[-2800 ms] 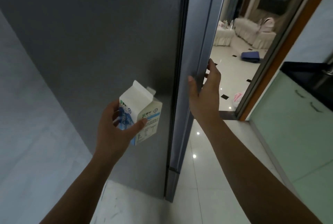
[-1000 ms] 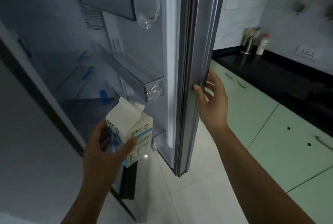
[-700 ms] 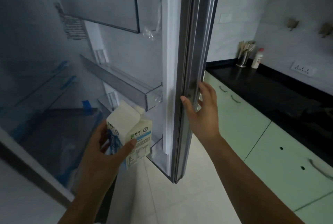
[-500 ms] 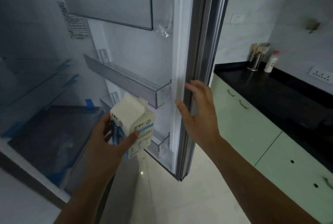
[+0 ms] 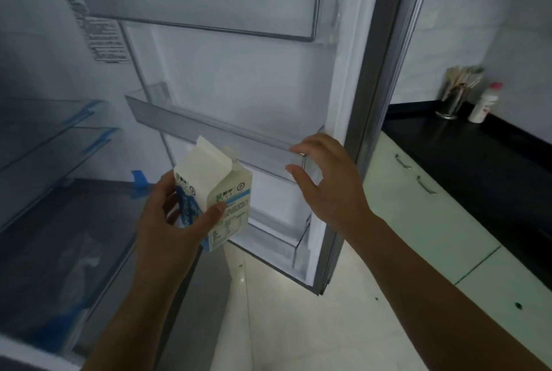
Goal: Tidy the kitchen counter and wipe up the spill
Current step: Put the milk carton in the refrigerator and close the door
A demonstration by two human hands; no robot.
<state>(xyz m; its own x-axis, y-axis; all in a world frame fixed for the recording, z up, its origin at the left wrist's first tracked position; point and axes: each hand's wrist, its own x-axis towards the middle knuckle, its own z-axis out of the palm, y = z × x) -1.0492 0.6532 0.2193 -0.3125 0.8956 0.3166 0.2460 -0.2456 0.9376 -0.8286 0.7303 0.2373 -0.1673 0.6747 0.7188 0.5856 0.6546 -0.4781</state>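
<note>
Stowing step: left hand clasps the carton; right hand hovers, fingers apart, by the shelf. Next, probably, the carton needs lifting over its rail.

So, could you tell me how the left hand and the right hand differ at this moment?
The left hand grips a white-and-blue gable-top milk carton, fingers curled round it; the right hand holds nothing, fingers loosely spread. The right hand sits higher than the left hand, by the end of the clear plastic middle door shelf; contact is unclear. Both are bare and reach toward the open fridge door.
</note>
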